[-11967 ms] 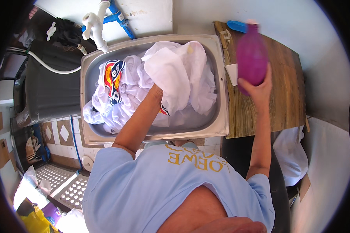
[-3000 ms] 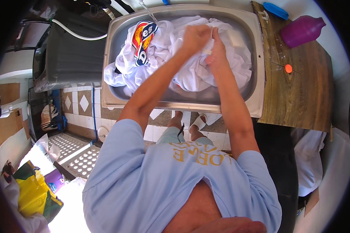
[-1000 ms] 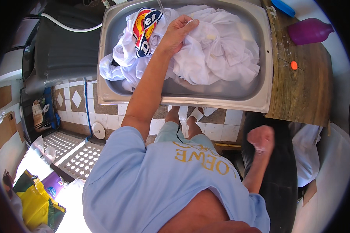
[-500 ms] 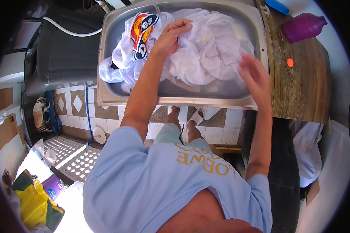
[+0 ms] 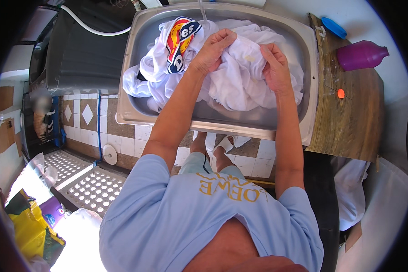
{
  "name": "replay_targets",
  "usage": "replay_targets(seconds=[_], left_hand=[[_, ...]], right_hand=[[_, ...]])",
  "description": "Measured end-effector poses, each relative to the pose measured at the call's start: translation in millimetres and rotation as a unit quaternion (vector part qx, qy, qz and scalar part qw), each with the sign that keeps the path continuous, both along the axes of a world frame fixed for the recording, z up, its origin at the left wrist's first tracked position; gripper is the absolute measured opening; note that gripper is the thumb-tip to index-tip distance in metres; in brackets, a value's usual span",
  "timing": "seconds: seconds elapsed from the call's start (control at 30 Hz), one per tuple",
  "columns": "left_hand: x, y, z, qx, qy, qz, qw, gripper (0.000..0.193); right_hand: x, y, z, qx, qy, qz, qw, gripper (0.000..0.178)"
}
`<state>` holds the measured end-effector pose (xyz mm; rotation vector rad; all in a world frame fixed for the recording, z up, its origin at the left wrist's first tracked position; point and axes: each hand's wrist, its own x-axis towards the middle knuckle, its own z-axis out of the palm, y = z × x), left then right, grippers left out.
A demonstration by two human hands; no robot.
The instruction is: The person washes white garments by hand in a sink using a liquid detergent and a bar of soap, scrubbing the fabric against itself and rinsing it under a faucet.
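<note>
A heap of wet white cloth (image 5: 240, 86) lies in a stainless steel sink (image 5: 199, 127). With fingers pinched, my left hand (image 5: 214, 51) grips the cloth near the middle of the heap. My right hand (image 5: 276, 69) pinches the same cloth a little to the right, so a section is spread between them. A small yellowish stain (image 5: 250, 58) shows on that stretch. On the heap's left part is a printed patch (image 5: 181, 43) in red, yellow and dark blue. A thin stream of water (image 5: 202, 10) comes down at the sink's far edge.
Right of the sink, a wooden counter (image 5: 349, 118) carries a purple bottle (image 5: 362, 55) lying down, an orange cap (image 5: 341, 93) and a blue plastic piece (image 5: 334, 28). A dark appliance (image 5: 86, 54) with a white hose (image 5: 95, 31) stands at left.
My right hand has moved left from the sink's right side and taken hold of the cloth. My left hand keeps its grip. The whole view has shifted slightly.
</note>
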<state>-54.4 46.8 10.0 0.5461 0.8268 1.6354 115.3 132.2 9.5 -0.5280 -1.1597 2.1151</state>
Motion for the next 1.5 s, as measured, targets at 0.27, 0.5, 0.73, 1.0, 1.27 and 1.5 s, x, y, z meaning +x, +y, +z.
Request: replay_targets(seconds=[0.27, 0.5, 0.73, 1.0, 1.27, 1.5], left_hand=[[57, 15, 25, 0.07, 0.478, 0.188, 0.855, 0.019], [28, 51, -12, 0.048, 0.718, 0.147, 0.679, 0.009], [113, 34, -37, 0.058, 0.79, 0.132, 0.595, 0.004], [95, 45, -31, 0.088, 0.728, 0.182, 0.655, 0.016], [83, 52, -24, 0.085, 0.727, 0.216, 0.646, 0.019], [48, 60, -22, 0.037, 0.674, 0.146, 0.723, 0.004]], right_hand=[[-38, -13, -10, -0.218, -0.012, -0.121, 0.968, 0.033], [-40, -12, -27, -0.266, 0.01, -0.107, 0.958, 0.05], [-12, 7, -49, -0.231, 0.082, -0.039, 0.969, 0.049], [-12, -3, -37, -0.23, 0.004, -0.076, 0.97, 0.054], [-19, 0, -54, -0.275, 0.02, -0.129, 0.953, 0.054], [-26, -14, -27, -0.29, 0.004, -0.149, 0.945, 0.056]])
